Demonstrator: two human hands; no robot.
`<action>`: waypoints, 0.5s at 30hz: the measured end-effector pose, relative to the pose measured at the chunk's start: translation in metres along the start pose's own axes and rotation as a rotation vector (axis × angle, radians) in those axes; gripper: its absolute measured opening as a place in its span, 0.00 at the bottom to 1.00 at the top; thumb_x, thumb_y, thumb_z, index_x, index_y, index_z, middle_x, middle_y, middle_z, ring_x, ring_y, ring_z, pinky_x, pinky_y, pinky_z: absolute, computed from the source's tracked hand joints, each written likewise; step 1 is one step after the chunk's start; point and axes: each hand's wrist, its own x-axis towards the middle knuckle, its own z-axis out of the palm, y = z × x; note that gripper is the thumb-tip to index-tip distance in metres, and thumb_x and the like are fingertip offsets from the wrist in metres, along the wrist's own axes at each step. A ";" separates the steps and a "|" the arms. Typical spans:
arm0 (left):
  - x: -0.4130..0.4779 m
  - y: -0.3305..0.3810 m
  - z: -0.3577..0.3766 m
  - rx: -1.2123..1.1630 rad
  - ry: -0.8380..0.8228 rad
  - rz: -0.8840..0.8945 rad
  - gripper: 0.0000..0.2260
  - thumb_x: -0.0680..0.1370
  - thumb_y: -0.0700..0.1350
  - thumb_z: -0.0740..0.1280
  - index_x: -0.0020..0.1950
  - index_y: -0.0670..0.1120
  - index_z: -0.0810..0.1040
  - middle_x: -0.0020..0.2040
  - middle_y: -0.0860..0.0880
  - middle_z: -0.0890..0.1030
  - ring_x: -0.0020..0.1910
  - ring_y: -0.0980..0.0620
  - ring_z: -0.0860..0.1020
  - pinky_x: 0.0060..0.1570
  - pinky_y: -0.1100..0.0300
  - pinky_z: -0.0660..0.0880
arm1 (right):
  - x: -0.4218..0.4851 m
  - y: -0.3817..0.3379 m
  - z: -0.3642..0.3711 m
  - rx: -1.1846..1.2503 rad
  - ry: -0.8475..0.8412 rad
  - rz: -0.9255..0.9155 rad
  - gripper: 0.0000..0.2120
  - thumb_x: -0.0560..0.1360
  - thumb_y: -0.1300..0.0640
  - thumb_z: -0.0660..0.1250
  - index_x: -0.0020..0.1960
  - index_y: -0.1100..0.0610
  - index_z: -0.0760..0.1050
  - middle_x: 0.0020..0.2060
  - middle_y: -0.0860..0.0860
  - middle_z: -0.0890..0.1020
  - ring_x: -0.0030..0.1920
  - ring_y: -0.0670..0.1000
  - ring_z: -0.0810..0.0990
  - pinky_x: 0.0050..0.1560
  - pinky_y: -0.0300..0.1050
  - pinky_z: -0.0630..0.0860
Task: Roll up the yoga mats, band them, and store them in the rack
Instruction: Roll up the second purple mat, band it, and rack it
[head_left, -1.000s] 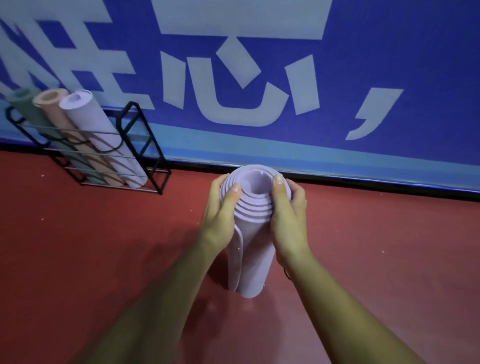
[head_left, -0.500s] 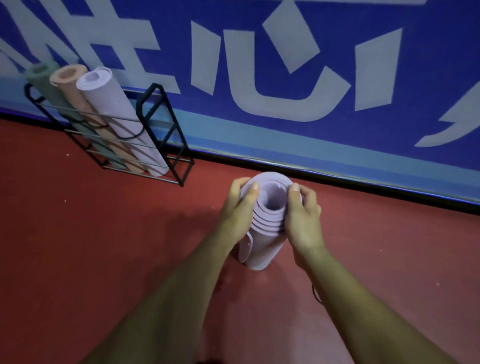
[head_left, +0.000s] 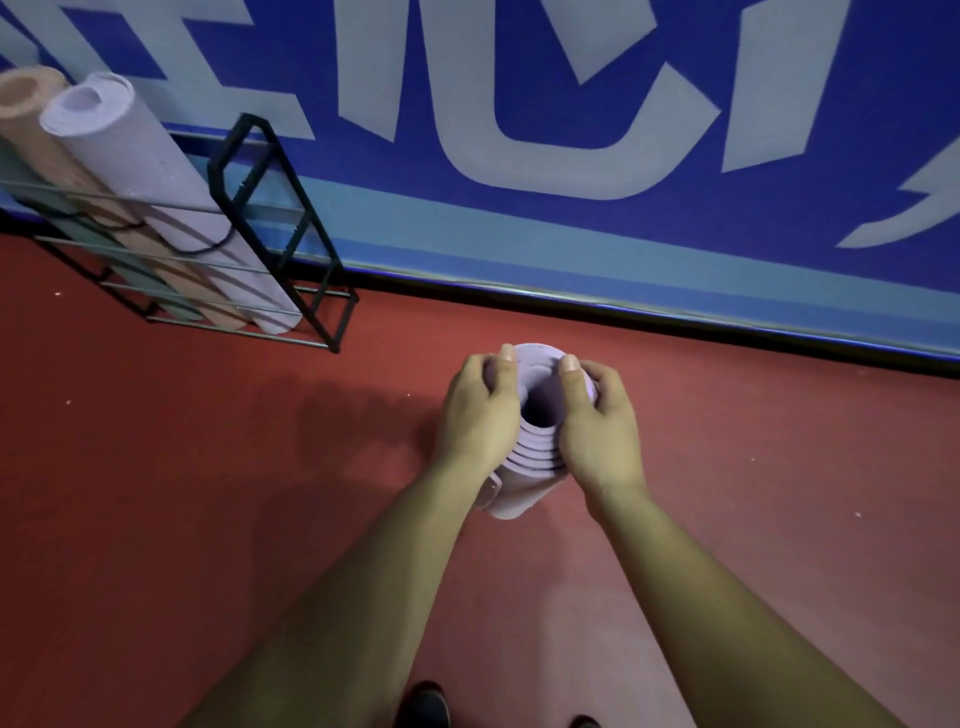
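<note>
The rolled lilac yoga mat (head_left: 524, 475) stands on end on the red floor (head_left: 156, 493), to the right of the wire rack (head_left: 291, 228) and nearer the person than it, clear of its frame. Its upper end shows stepped spiral layers around a hollow core, and the outer flap (head_left: 491, 488) hangs a little loose low on the side toward the rack. The left hand (head_left: 480, 410) grips the top of the roll on the rack side, fingers curled round the outside and thumb laid over the rim. The right hand (head_left: 597, 421) grips the side away from the rack in the same way, its thumb pressing on the layered edge. In the rack, three rolled mats lean side by side: a lilac one (head_left: 156, 171) nearest the held roll, with a black band (head_left: 208, 250) looped round it, then a peach one (head_left: 31, 119), then a green one (head_left: 67, 221). Behind the rack runs a blue wall banner (head_left: 571, 249) with large pale characters.
</note>
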 end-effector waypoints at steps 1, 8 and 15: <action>0.000 -0.002 0.001 0.012 0.012 0.013 0.16 0.84 0.58 0.57 0.60 0.50 0.77 0.58 0.52 0.81 0.55 0.51 0.77 0.52 0.60 0.67 | 0.001 0.003 0.000 -0.007 0.011 0.003 0.15 0.80 0.41 0.65 0.62 0.47 0.77 0.55 0.40 0.82 0.56 0.39 0.80 0.60 0.43 0.76; 0.012 0.001 -0.003 0.018 0.013 0.025 0.11 0.82 0.55 0.63 0.59 0.51 0.78 0.56 0.53 0.83 0.57 0.50 0.79 0.54 0.59 0.72 | 0.013 -0.009 -0.001 -0.020 -0.024 0.120 0.15 0.78 0.41 0.69 0.57 0.51 0.80 0.49 0.45 0.85 0.50 0.46 0.84 0.53 0.47 0.79; 0.013 -0.009 -0.009 0.071 0.019 0.075 0.11 0.82 0.54 0.62 0.60 0.52 0.78 0.56 0.54 0.83 0.56 0.51 0.79 0.56 0.57 0.74 | 0.015 -0.004 0.014 -0.156 0.029 0.112 0.21 0.77 0.32 0.64 0.48 0.50 0.70 0.50 0.50 0.80 0.49 0.50 0.80 0.50 0.50 0.75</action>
